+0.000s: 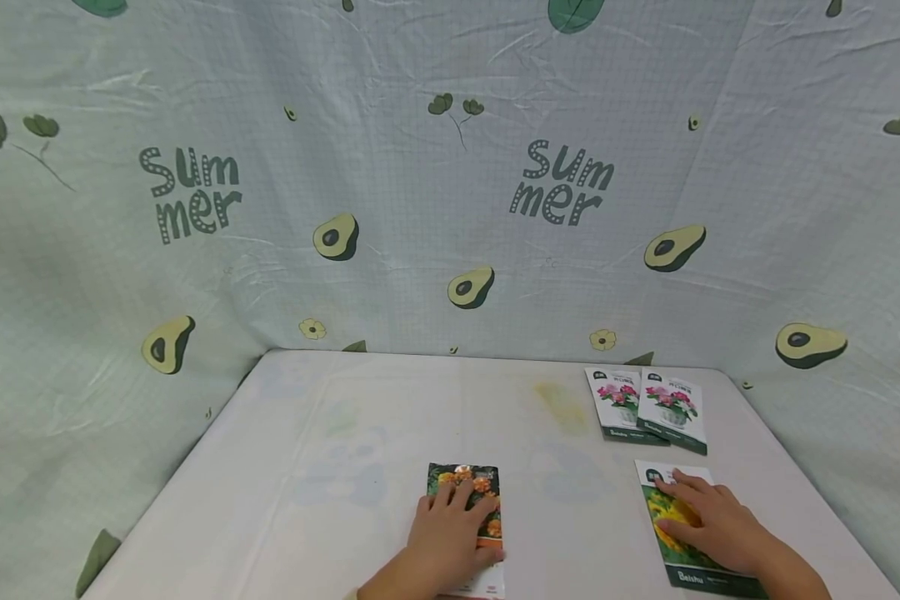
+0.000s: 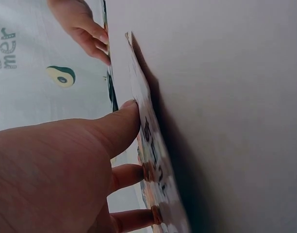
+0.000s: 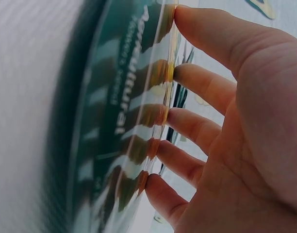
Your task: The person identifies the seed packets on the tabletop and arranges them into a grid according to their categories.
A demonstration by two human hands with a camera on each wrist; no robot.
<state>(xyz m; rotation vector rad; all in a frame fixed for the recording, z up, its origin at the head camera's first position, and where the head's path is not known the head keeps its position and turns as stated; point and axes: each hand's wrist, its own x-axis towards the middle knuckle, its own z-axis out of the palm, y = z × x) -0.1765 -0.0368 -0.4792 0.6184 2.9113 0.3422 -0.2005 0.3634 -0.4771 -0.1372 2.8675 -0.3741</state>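
My left hand [image 1: 447, 533] rests spread on a seed packet with orange flowers [image 1: 487, 483] near the front middle of the table. In the left wrist view its thumb and fingertips touch the top face of that packet [image 2: 151, 126]. My right hand [image 1: 716, 525] lies on a seed packet with yellow flowers [image 1: 690, 575] at the front right. All its fingertips press on the glossy green end of this packet [image 3: 119, 97] in the right wrist view. Both packets lie on the table, partly covered by the hands.
Two seed packets with pink flowers, a left one [image 1: 615, 396] and a right one [image 1: 675, 408], overlap at the back right of the white table [image 1: 270, 483]. Behind the table hangs a pale cloth [image 1: 390, 167] printed with avocados and lettering.
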